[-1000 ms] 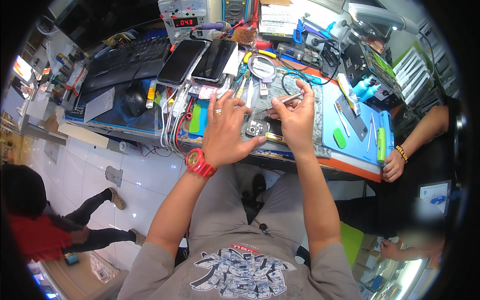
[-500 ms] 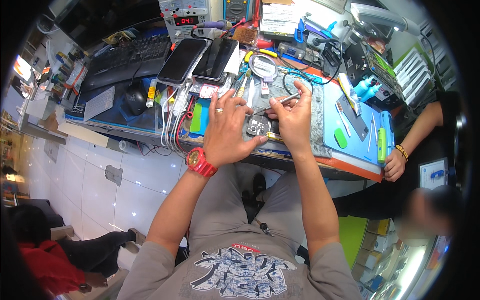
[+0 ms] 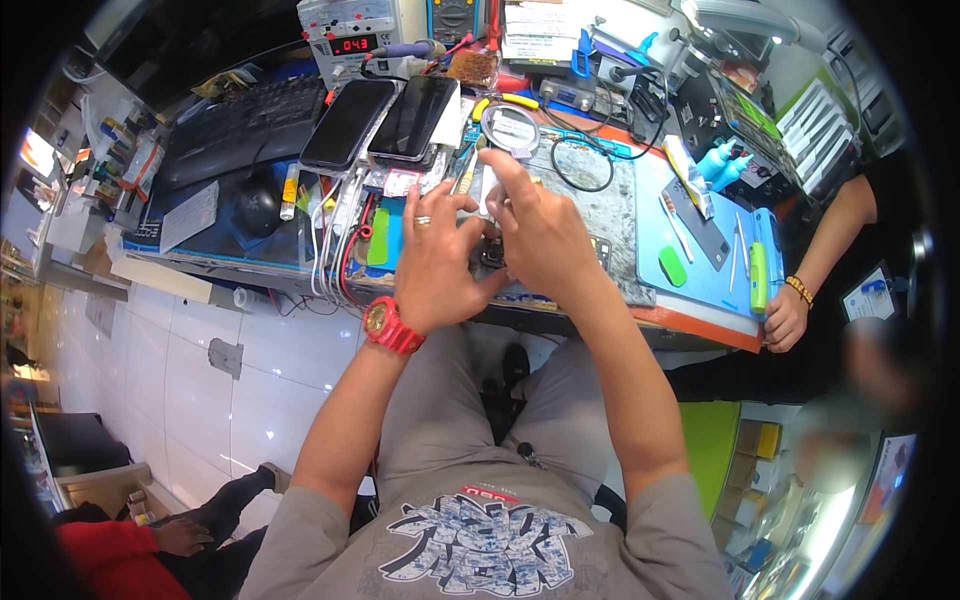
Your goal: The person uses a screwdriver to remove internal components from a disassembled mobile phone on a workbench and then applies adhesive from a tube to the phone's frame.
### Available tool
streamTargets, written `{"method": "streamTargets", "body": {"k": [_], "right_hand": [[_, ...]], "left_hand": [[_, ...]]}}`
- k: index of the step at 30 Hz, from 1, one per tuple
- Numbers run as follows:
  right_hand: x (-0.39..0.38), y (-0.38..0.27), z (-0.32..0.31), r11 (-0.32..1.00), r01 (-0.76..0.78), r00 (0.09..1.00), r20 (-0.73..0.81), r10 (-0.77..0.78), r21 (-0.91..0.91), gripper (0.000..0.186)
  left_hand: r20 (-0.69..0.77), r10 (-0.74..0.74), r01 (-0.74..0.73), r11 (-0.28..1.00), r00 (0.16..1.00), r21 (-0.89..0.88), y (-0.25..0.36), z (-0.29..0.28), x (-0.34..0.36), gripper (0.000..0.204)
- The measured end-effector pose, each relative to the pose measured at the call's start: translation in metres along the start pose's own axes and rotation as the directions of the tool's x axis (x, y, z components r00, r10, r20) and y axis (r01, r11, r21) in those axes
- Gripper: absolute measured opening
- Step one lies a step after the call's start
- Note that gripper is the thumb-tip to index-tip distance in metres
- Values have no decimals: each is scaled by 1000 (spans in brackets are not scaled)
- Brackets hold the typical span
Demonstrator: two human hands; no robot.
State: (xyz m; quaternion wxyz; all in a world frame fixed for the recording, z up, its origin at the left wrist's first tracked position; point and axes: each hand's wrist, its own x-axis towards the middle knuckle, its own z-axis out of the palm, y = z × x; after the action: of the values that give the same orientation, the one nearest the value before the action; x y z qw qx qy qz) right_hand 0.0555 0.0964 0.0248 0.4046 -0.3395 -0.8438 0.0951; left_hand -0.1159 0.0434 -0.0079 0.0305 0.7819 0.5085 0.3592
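My left hand (image 3: 440, 262), with a ring and a red watch, bends its fingers and thumb around the left end of an opened phone (image 3: 492, 250) at the bench's front edge. A dark camera area shows in the gap between my hands. My right hand (image 3: 548, 238) is over the phone and covers most of it; some of its board shows past the knuckles. Its index finger points up and away, the other fingers are curled in. What those fingers hold, if anything, is hidden. A brush (image 3: 466, 178) lies just beyond my fingers.
Two dark phones (image 3: 348, 122) lie beyond my left hand, near bundled white cables (image 3: 326, 245). A grey work mat (image 3: 625, 220) and a blue mat (image 3: 690, 275) with tools extend rightward. Another person's hand (image 3: 786, 322) rests at the right edge. A power supply (image 3: 355, 45) stands behind.
My right hand has turned over and moved left, close to my left hand; the slim metal tool it held is no longer visible. My left fingers have curled in more.
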Motion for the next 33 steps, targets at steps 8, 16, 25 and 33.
{"method": "streamTargets", "body": {"k": [8,16,25,33], "right_hand": [[5,-2,-4,969,-240,969,38,243,-52,64],[9,3,10,990,-136,988,-82,134,-27,62],[6,-4,6,996,-78,997,15,77,37,74],[-5,21,-32,910,-270,881,-300,365,314,64]], "left_hand": [[5,19,-19,1000,1000,14,0,-2,1,53],[-11,7,-6,999,1000,34,-2,2,-2,51],[-3,15,-15,999,1000,36,-2,1,0,50],[-13,-16,16,1000,1000,11,-2,1,-3,62]]}}
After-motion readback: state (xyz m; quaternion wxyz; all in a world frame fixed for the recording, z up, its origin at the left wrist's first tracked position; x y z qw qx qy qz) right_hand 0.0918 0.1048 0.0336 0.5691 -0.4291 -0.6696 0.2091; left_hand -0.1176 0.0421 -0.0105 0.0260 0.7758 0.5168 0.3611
